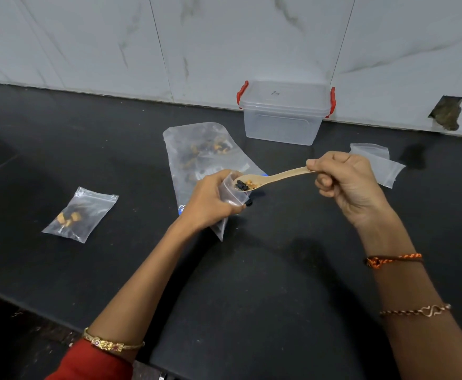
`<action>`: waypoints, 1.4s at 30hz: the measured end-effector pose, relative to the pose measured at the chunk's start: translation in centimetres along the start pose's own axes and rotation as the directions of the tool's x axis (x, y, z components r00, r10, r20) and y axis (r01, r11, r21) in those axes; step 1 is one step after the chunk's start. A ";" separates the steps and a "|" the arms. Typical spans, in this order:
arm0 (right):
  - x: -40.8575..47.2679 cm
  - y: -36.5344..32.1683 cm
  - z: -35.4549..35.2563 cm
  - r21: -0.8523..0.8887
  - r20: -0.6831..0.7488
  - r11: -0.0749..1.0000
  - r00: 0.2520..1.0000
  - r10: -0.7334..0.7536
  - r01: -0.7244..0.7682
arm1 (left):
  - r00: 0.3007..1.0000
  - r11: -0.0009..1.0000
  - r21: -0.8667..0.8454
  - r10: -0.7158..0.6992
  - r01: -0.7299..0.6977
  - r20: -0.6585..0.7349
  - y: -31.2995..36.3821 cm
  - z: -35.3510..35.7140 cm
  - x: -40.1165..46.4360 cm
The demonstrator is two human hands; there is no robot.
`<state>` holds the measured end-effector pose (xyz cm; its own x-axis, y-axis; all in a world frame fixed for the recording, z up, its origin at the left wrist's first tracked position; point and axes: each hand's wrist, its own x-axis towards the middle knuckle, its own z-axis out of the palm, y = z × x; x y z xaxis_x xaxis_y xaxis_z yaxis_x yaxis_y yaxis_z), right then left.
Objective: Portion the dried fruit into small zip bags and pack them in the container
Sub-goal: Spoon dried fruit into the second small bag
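Dried fruit sits in the beige plastic spoon, pinched by the right hand. Its bowl lies leftward at the mouth of the small clear zip bag, gripped by the left hand.

The left hand hides most of the small zip bag (its contents cannot be told).

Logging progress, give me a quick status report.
Left hand holds small zip bag open. Right hand holds loaded spoon at its mouth. Nothing blocking.

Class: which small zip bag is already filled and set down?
The small bag lying far left of the counter: it holds fruit, unlike the empty bags at right.
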<state>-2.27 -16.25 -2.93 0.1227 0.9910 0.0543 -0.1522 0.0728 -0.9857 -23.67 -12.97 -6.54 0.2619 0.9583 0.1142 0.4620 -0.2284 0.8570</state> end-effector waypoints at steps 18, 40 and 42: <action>-1.7 2.7 6.6 -0.438 0.068 0.689 0.785 -0.615 0.578 | 0.975 0.952 -0.267 0.184 -0.146 0.123 0.0 1.4 -0.7; -2.5 1.7 6.6 -0.226 -0.273 0.740 0.688 -0.673 0.634 | 0.980 0.960 -0.200 0.189 -0.197 -0.058 -0.2 0.4 -1.0; -2.2 1.2 6.6 0.115 -0.447 0.941 0.863 -0.236 0.317 | 0.983 0.976 -0.140 0.150 -0.164 -0.108 0.1 -0.4 -1.1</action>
<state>-9.21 -17.64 -3.18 0.5800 0.7875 0.2083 -0.2171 0.3959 -0.8923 -24.25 -13.96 -6.38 0.2352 0.9262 0.2949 0.2895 -0.3563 0.8884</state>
